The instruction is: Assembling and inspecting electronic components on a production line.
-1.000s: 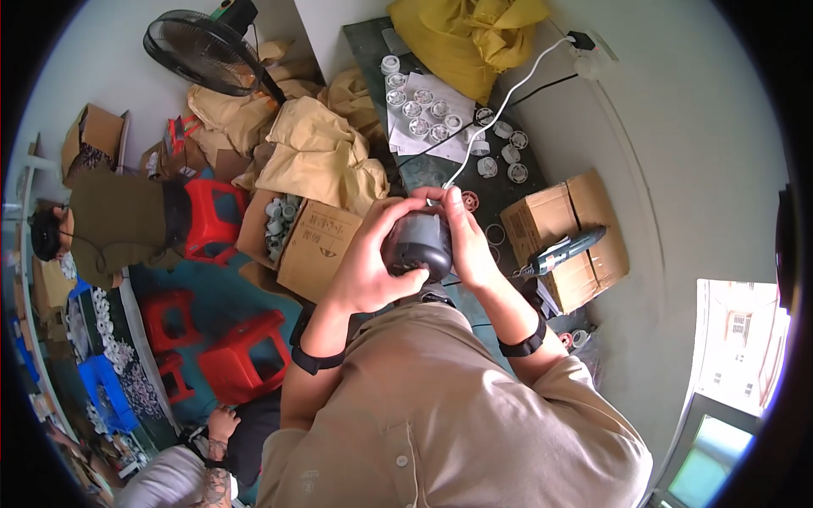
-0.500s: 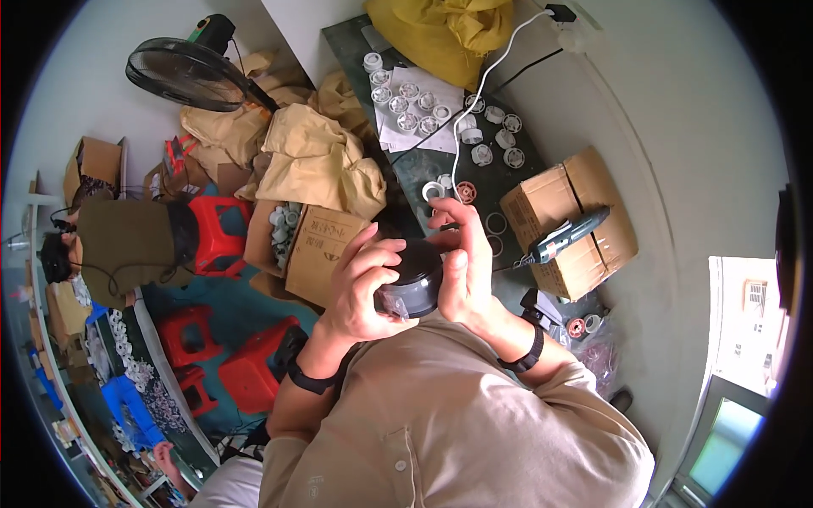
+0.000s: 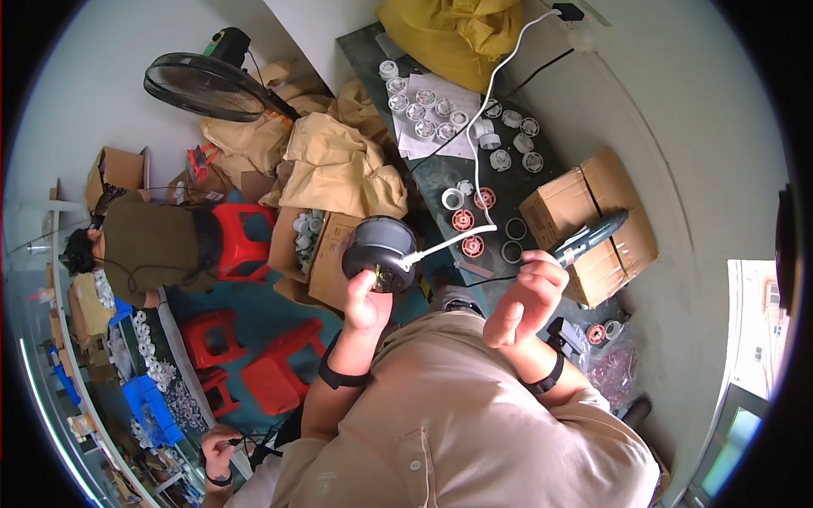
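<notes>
My left hand (image 3: 367,306) holds up a black round housing (image 3: 381,237) with a smooth dark band around it and an open-looking underside. The thumb presses near that underside, where small details are too fine to make out. A white cord (image 3: 449,240) reaches the housing's right side. My right hand (image 3: 529,300) is raised away from it, fingers loosely bent, thumb apart, nothing seen in them. Just beyond those fingertips, a dark electric screwdriver (image 3: 593,237) lies over a cardboard carton (image 3: 618,254).
White round parts (image 3: 425,129) and orange-red rings (image 3: 472,245) sit on the dark table (image 3: 423,178). Left are a fan (image 3: 203,85), an open carton (image 3: 288,245) of grey parts and red stools (image 3: 275,372). Another person (image 3: 157,245) sits far left; someone's hand (image 3: 218,449) shows at lower left.
My right hand has let go of the black housing and moved right. My left hand has tilted the housing and shifted it left, and the white cord now meets it.
</notes>
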Demonstrator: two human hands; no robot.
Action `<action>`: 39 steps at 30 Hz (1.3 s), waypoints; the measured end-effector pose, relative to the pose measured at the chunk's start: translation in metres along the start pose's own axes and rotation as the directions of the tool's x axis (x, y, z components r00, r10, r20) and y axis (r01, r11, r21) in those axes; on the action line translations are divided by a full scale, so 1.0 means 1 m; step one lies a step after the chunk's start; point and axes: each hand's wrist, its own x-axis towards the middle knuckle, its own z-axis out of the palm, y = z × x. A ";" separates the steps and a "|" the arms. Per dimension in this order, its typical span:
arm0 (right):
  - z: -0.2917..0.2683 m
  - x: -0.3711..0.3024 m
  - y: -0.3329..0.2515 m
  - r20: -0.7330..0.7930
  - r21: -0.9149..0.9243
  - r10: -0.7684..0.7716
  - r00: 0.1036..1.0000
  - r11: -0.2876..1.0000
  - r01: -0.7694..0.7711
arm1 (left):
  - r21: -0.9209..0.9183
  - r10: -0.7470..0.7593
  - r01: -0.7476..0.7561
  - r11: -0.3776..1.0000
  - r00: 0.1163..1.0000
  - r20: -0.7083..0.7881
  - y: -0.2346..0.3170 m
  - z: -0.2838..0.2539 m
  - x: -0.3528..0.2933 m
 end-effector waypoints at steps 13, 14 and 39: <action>0.015 -0.006 0.008 0.647 -0.008 0.404 0.646 0.851 -0.525 | -0.543 -0.366 0.343 0.766 0.928 0.070 -0.003 0.028 0.010; 0.015 -0.007 0.013 0.700 0.022 0.411 0.584 0.805 -0.593 | -0.542 -0.366 0.343 0.767 0.928 0.069 -0.003 0.028 0.009; 0.020 -0.003 0.047 0.927 0.245 0.251 0.279 0.157 -0.957 | -0.285 -0.368 0.373 0.883 0.927 0.072 -0.016 0.026 -0.014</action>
